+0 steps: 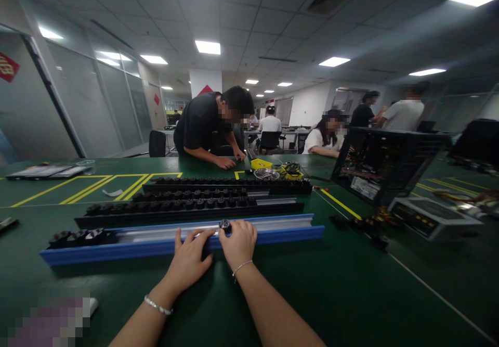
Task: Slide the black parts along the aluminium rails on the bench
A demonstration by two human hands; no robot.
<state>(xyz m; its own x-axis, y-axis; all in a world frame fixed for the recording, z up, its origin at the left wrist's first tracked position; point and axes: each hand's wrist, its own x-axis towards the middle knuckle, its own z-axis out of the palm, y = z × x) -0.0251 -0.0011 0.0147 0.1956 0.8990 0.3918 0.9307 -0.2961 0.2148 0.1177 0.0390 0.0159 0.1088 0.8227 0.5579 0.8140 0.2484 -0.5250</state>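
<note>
A long blue channel with a pale inner floor lies across the table in front of me. My right hand is closed around a small black round-topped part at the channel, right of its middle. My left hand rests just to the left, fingers spread over the channel's near wall, with the index finger reaching toward that part. Several similar black parts sit in the channel's left end. Whether the held part touches the channel floor is hidden by my fingers.
Behind the blue channel lie black rails lined with similar parts. An open computer case and a power supply stand at the right. Yellow trays lie farther back. Across the table a person leans over it.
</note>
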